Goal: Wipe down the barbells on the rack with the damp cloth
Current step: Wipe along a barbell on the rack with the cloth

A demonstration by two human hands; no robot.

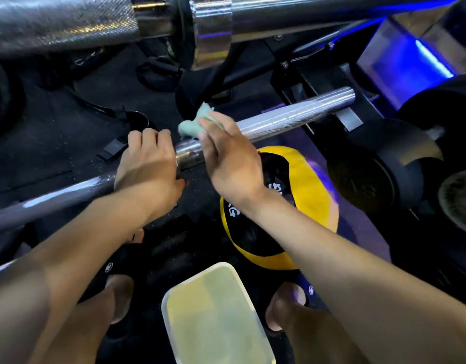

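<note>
At frame centre, the left hand (147, 164) is curling its fingers over the lower barbell (292, 119), steadying this heavy, rigid, slick steel. The right hand (232, 158) is pinching the soft, limp cloth (193, 122) against its sleeve. Another barbell (69, 19) is lying across the top.

Dark speckled rubber floor (55, 143), blue light strip (434, 59) beyond.
</note>
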